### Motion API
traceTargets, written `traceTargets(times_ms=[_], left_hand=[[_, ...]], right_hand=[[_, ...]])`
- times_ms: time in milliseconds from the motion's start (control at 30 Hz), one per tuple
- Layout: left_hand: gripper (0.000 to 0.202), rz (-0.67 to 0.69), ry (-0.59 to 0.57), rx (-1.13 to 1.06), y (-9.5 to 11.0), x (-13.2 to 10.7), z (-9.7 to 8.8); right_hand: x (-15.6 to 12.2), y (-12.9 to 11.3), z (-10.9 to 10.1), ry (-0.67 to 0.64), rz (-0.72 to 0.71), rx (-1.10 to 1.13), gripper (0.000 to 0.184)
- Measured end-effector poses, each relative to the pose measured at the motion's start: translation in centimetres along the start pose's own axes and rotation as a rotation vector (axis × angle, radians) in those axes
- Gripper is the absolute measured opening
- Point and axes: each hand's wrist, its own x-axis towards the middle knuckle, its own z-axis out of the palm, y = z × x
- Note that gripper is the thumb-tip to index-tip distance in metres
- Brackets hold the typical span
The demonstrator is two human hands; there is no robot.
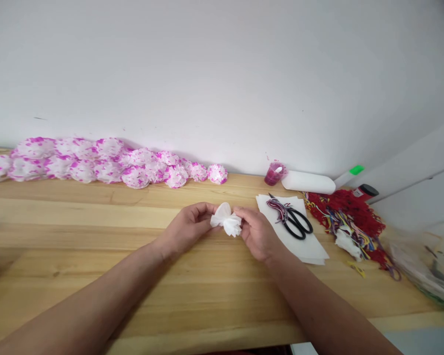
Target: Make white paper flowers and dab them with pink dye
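Fingers (206, 209) of the left hand (189, 226) are closing on one side of a small white paper flower (227, 220). The right hand (257, 235) is pinching the other side, thumb pressing tight on the folds. Both hands are gripping it, neither is open. The flower is sitting mid-frame between the two hands, just above the worktop (96, 231); cannot tell if it is touching the wood.

Just right of the right hand, scissors (298, 223) are lying on white sheets (311, 249), with a bundle of threads (279, 207) at the blades. Further right, red netting (355, 212) is tangling with coloured strings. Behind it, a pink cup (274, 173) is standing next to a white bottle (309, 182) lying on its side. A row of pink-and-white flowers (107, 162) is running along the wall (222, 74) at far left. A plastic bag (425, 261) is sitting at the right edge.

Risk: the paper is looking thin, so pulling the layers too hard or unevenly is probably going to tear a petal. A loose pinch at the centre could let the folds spring open. The right forearm swinging outward could knock the scissors or sheets.
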Motion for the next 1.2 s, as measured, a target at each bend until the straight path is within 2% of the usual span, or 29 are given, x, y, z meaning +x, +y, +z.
traceTargets(times_ms=[133, 267, 400, 467, 533, 667, 767, 867, 1000, 1067, 1200], left_hand=[[0.033, 0.081, -0.007, 0.127, 0.1, 0.0, 0.1], [0.021, 0.146, 0.054, 0.208, 0.3, 0.0, 0.2], [0.020, 0.121, 0.097, 0.166, 0.1, 0.3, -0.3], [0.024, 0.068, 0.086, 0.104, -0.2, 0.5, -0.6], [0.027, 0.028, 0.073, 0.067, -0.6, 0.7, -0.8], [0.024, 0.005, 0.043, 0.097, -0.9, 0.6, -0.9], [0.021, 0.007, -0.021, 0.171, -0.7, 0.4, -0.7], [0.020, 0.019, -0.054, 0.188, -0.5, 0.4, -0.6], [0.025, 0.010, 0.019, 0.036, -0.8, 0.6, -0.8], [0.025, 0.013, 0.047, -0.020, -1.1, 0.8, -0.9], [0.023, -0.001, 0.005, -0.090, -1.5, 0.9, -1.2]], right_hand=[[0.1, 0.2, 0.1, 0.050, 0.116, 0.110, 0.019], [0.0, 0.3, 0.1, 0.057, 0.199, 0.169, 0.017], [0.0, -0.1, -0.2, 0.042, 0.201, 0.151, 0.018], [0.0, -0.5, -0.6, 0.068, 0.101, 0.081, 0.019], [0.0, -0.7, -0.8, 0.094, -0.088, -0.065, 0.017], [-0.6, -0.7, -0.6, 0.107, -0.486, -0.546, 0.020], [-1.1, -0.4, -0.1, 0.138, -0.668, -0.861, 0.017], [-1.3, -0.2, 0.2, 0.153, -0.673, -0.942, 0.007], [-1.4, -0.3, 0.1, 0.105, -0.568, -0.753, 0.011], [-1.3, -0.4, -0.1, 0.089, -0.565, -0.690, 0.011], [-0.9, -0.9, -0.8, 0.164, -0.570, -0.610, 0.014]])
